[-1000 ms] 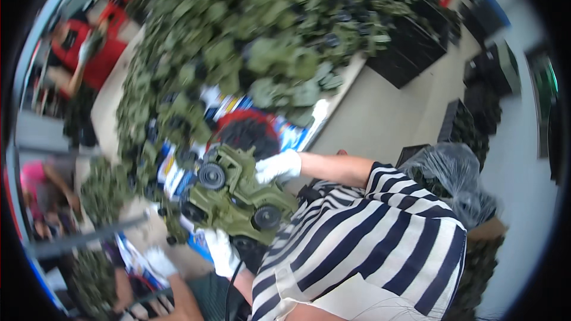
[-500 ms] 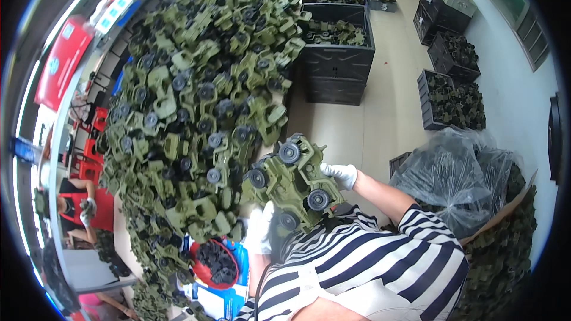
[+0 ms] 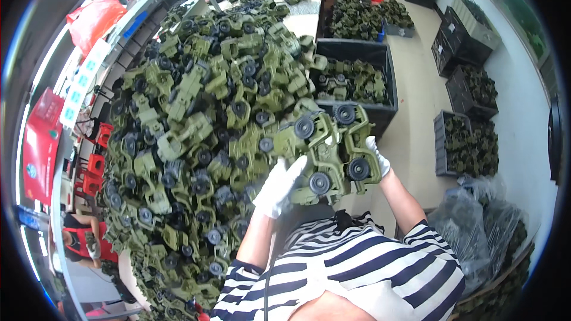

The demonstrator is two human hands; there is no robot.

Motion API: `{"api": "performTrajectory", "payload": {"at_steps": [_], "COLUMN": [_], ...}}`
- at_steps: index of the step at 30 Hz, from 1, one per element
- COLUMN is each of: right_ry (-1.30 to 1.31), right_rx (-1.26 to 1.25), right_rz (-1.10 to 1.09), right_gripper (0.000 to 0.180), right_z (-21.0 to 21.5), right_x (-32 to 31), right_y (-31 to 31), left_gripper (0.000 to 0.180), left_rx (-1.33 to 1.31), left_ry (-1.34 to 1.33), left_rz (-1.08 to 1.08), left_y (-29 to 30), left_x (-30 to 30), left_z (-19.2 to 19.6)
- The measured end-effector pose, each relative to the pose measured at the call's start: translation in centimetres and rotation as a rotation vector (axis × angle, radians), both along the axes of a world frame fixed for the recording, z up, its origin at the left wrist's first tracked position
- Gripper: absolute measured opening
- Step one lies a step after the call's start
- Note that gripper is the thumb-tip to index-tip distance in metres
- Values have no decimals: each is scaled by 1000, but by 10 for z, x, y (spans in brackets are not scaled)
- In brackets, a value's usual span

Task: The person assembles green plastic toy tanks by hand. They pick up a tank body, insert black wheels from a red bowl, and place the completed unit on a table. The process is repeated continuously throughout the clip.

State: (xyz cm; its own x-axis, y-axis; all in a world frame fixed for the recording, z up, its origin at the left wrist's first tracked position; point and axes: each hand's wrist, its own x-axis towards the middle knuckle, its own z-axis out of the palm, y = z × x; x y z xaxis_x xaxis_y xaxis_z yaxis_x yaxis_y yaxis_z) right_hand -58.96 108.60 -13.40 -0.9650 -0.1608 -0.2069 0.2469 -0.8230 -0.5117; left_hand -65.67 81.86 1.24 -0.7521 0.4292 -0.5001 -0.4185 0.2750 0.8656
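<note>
Out in front of my body is an olive-green toy jeep [image 3: 326, 148], its underside and dark wheels turned up toward me. White-gloved, my right hand [image 3: 379, 157] grips its right side, and most of those fingers are hidden behind the body. On the opposite side my left hand [image 3: 278, 189], also gloved, closes against the jeep's left edge with the thumb up; its other fingers are partly hidden. A big heap of similar green toy jeeps [image 3: 190, 137] rises just left of and beyond my left hand.
Past the held jeep stands a dark plastic crate [image 3: 389, 92] with more jeeps inside. Filled crates [image 3: 441, 142] line the right wall. Clear plastic bags [image 3: 470, 226] lie at lower right. Another person [image 3: 80, 238] sits at far left, beside red stools [image 3: 92, 175].
The jeep and both hands have moved up and to the right, closer to the crate. My view has shifted, and the red bowl of dark parts has almost left it.
</note>
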Motion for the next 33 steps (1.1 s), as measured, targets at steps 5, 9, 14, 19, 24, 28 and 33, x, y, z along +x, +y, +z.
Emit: {"api": "performTrajectory", "payload": {"at_steps": [5,9,14,19,24,28,33], "right_ry": [-58,42,462,198,201,403,227], "right_rx": [114,39,110,316,1049,1680,1701], "right_rz": [-177,-211,-43,339,383,259,256], "right_gripper": [64,62,50,69,114,84,68], "right_z": [42,64,82,162,146,78,17], "right_x": [-127,-277,-506,-728,-827,-867,-904], "right_y": [73,119,155,153,124,68,62], "left_gripper": [96,74,75,69,63,73,81], "left_rx": [-168,-276,-291,-255,-647,-1449,-1384], "left_ry": [245,389,436,503,900,1150,955], "left_rz": [0,37,212,456,308,-299,-279], "left_y": [79,131,168,144,139,142,155], "left_x": [-144,-271,-427,-565,-608,-631,-661], "left_z": [20,40,93,119,99,44,35]}}
